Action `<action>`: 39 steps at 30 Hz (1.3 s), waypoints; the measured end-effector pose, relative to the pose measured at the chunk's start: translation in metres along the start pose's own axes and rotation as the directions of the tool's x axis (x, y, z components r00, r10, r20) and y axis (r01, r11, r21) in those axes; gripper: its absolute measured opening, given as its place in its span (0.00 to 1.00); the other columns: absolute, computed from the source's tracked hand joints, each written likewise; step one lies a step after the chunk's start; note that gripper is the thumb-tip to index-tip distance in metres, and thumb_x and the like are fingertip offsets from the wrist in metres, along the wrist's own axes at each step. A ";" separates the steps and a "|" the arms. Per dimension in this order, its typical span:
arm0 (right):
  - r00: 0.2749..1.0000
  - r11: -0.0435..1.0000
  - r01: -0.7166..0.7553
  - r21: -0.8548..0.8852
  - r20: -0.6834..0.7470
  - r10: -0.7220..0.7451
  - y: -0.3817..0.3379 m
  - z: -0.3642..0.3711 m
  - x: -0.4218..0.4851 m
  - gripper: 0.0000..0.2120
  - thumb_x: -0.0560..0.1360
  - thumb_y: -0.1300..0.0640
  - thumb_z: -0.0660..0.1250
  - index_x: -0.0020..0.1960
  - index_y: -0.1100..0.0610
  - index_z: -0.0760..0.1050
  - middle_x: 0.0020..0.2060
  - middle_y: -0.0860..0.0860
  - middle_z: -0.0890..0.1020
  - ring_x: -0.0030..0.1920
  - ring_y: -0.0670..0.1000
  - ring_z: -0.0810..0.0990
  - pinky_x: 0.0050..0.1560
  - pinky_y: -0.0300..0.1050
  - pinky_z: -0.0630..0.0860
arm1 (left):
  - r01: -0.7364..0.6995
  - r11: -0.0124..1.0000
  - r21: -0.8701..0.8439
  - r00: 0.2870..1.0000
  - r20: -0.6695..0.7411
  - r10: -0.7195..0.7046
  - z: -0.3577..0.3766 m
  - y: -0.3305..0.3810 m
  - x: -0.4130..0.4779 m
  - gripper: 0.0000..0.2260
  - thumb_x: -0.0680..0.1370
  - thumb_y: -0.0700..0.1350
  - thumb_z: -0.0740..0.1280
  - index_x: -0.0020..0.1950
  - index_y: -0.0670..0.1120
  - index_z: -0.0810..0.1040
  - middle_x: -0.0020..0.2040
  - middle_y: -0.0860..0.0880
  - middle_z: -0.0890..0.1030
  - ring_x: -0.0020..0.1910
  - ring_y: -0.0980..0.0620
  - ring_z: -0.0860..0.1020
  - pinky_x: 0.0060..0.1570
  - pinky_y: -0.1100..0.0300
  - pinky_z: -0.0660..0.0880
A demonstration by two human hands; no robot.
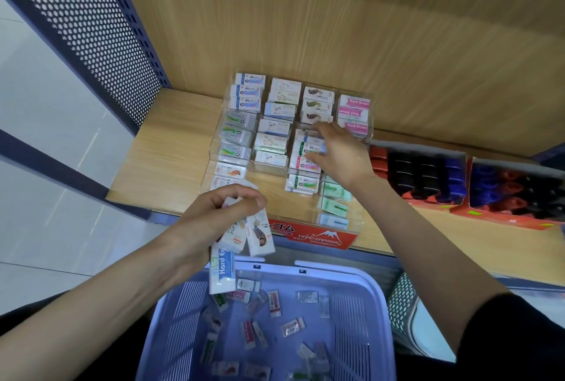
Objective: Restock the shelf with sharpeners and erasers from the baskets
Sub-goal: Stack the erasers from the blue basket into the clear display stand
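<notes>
A clear acrylic display rack (363, 105) on the wooden shelf (171, 148) holds rows of boxed erasers. My left hand (226, 212) hangs above the basket and grips a bunch of erasers (241, 243), among them a long one marked Hard Eraser. My right hand (339, 154) reaches into the rack's third column, fingers curled on a small eraser (308, 148) there. The lilac plastic basket (360, 282) below holds several loose wrapped erasers (275, 304).
Two red cardboard trays (428, 201) with black, red and blue sharpeners stand on the shelf to the right of the rack. A blue perforated metal side panel (91, 28) bounds the shelf on the left. A red Hard Eraser label (321, 237) fronts the rack.
</notes>
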State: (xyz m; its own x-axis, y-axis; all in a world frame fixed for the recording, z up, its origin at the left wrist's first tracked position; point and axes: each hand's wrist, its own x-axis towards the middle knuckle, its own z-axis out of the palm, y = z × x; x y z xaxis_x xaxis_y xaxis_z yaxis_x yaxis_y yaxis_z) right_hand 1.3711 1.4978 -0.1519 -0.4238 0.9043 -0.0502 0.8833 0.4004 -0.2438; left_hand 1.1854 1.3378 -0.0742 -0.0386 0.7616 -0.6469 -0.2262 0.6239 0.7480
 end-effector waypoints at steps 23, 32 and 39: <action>0.991 0.998 -0.060 -0.015 0.116 0.061 -0.028 0.044 -0.074 0.06 0.74 0.52 0.69 0.50 0.51 0.76 0.48 0.46 0.80 0.56 0.49 0.68 0.41 0.47 0.75 | 0.002 1.000 -0.021 1.000 0.009 -0.001 -0.011 -0.004 -0.006 0.05 0.71 0.42 0.70 0.45 0.43 0.81 0.43 0.43 0.81 0.33 0.52 0.79 0.31 0.64 0.76; 0.993 0.959 0.111 -0.260 0.065 -0.098 -0.030 0.051 -0.069 0.12 0.56 0.57 0.82 0.34 0.56 0.80 0.35 0.53 0.78 0.42 0.57 0.76 0.23 0.38 0.61 | -0.016 1.000 -0.022 1.000 0.002 0.016 -0.008 0.000 -0.006 0.04 0.70 0.42 0.71 0.43 0.44 0.79 0.35 0.49 0.79 0.30 0.56 0.78 0.28 0.66 0.72; 0.979 0.940 0.145 -0.309 0.182 -0.091 -0.026 0.042 -0.062 0.10 0.70 0.54 0.74 0.51 0.51 0.81 0.52 0.51 0.75 0.56 0.54 0.71 0.31 0.44 0.70 | -0.018 1.000 -0.017 1.000 0.009 0.018 -0.008 0.000 -0.007 0.06 0.67 0.44 0.71 0.42 0.44 0.80 0.37 0.48 0.80 0.31 0.55 0.78 0.30 0.65 0.73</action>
State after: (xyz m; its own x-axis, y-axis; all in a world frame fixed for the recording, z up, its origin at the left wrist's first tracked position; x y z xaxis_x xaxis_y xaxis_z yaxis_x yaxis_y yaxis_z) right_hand 1.3660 1.4252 -0.1828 -0.5318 0.8222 -0.2029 0.8308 0.5530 0.0631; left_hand 1.1781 1.3311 -0.0710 -0.0336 0.7741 -0.6321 -0.2418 0.6074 0.7567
